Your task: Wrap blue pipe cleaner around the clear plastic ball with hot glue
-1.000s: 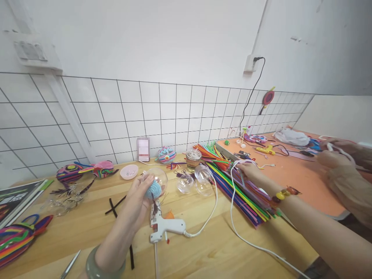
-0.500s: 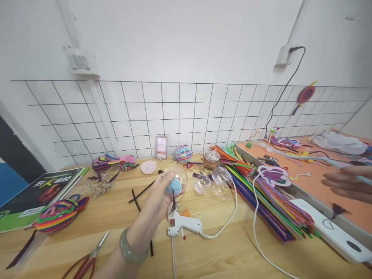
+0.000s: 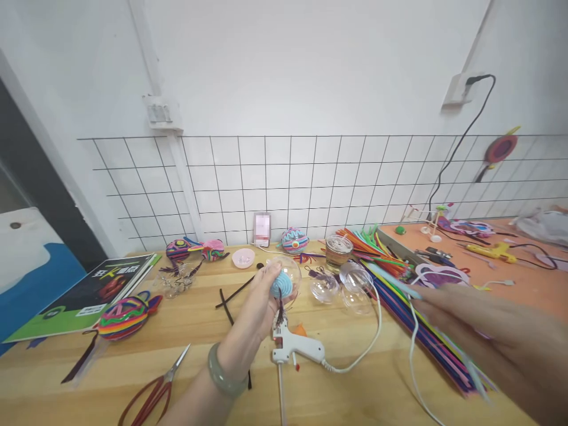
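Ball, clear and partly covered by a blue coil, sits in the left hand, above the middle of the wooden bench. That grip is closed around its near left side, thumb uppermost, and a dark tassel hangs from the coil. Just below lies a white glue gun, handle toward the right; the tassel overlaps its upper end in view (whether they touch cannot be told).

The right hand, blurred, is over the right part of the bench. Its grip pinches a light blue stem that points up and left from the fingertips, across a bundle of coloured stems lying on the wood. A white cord runs down beside the bundle.

Between the ball and the bundle lie clear shells, with a cup of amber liquid behind them. A pink dish and a phone, propped against the wall, stand beyond the left hand. Near the left wrist (ringed by a green bangle) two black strips cross, and red-handled scissors lie with blades apart from everything. Farther left, a striped ball rests near a magazine.
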`<state>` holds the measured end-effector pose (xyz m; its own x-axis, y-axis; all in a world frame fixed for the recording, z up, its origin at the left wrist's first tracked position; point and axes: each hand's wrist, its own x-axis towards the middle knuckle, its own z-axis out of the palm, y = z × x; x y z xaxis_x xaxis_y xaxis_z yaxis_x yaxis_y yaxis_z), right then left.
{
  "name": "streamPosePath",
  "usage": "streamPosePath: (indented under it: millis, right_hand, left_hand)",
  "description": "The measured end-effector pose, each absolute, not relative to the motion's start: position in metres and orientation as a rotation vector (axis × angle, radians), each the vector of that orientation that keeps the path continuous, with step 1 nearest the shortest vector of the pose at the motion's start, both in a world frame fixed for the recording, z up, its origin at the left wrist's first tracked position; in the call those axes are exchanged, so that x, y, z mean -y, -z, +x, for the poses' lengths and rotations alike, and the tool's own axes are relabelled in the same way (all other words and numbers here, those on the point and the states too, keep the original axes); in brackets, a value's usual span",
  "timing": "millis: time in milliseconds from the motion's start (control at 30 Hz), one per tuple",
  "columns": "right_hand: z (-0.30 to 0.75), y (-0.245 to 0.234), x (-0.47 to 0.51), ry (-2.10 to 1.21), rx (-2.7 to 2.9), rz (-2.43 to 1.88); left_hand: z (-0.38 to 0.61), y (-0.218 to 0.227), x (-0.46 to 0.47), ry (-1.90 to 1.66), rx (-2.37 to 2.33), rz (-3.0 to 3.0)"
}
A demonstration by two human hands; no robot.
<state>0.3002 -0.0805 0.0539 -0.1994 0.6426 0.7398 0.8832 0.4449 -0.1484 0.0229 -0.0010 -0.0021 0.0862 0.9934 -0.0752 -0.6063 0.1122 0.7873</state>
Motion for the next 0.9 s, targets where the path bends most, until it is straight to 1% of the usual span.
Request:
streamPosePath:
  millis: [67,100,300,467,567,700,800,900]
  right_hand:
    - [0.258,-0.063,0.079,0.119,2.193,-1.149]
    - [0.243,-0.062,0.076,0.076,2.224,-1.113]
    - [0.196,-0.037,0.045,0.002,2.227,-1.003]
    - [0.179,-0.034,0.039,-0.068,2.069,-0.926]
    - [0.186,-0.030,0.032,-0.044,2.015,-0.983]
    - [0.214,-0.017,0.003,0.099,2.018,-1.277]
    - [0.231,-0.007,-0.024,0.277,2.184,-1.469]
    - [0.234,0.002,-0.041,0.359,2.366,-1.456]
  left_hand:
    - [0.022,0.002,0.000,-1.350,-0.723,0.671]
    - [0.021,0.002,0.000,-1.363,-0.717,0.673]
    - [0.017,-0.007,0.002,-1.466,-0.709,0.652]
    - [0.014,-0.013,0.004,-1.491,-0.665,0.674]
    - [0.011,-0.011,0.002,-1.501,-0.672,0.657]
    - [0.006,-0.009,-0.003,-1.514,-0.733,0.643]
    - [0.003,-0.010,-0.007,-1.542,-0.720,0.665]
    - [0.000,-0.011,-0.009,-1.581,-0.741,0.669]
